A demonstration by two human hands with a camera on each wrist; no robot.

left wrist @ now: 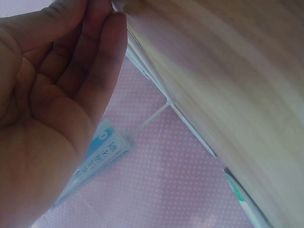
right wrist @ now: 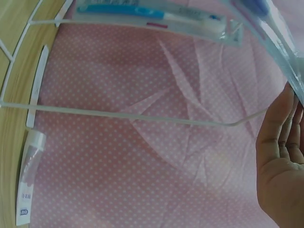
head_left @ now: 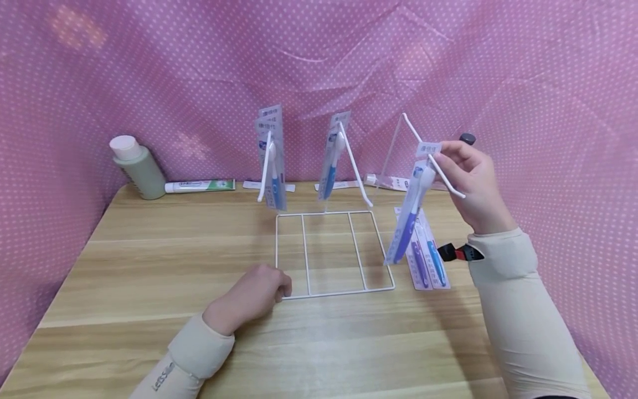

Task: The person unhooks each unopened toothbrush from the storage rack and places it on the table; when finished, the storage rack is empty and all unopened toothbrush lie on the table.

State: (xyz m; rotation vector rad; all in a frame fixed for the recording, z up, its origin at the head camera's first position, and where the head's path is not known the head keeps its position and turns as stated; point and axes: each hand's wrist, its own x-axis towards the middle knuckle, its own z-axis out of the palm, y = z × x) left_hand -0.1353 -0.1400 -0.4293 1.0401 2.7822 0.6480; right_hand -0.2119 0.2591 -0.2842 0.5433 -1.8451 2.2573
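My right hand (head_left: 473,185) pinches the top card of a packaged purple toothbrush (head_left: 410,224), which hangs tilted at the right hook (head_left: 448,178) of a white wire rack (head_left: 306,255). In the right wrist view, fingertips (right wrist: 285,102) meet the edge of that clear pack. Down at the front left corner of the rack's base, my left hand (head_left: 251,293) grips the wire with curled fingers. Several toothbrush packs (head_left: 276,166) hang on the left hook, and a blue toothbrush pack (head_left: 330,166) on the middle one.
Two more packs, one purple (head_left: 420,263) and one blue (head_left: 436,260), lie right of the rack base. Behind stand a green bottle (head_left: 144,172) and a black-capped item (head_left: 467,138). Toothpaste tubes (head_left: 201,186) lie along the table's back edge before a pink dotted curtain (head_left: 209,83).
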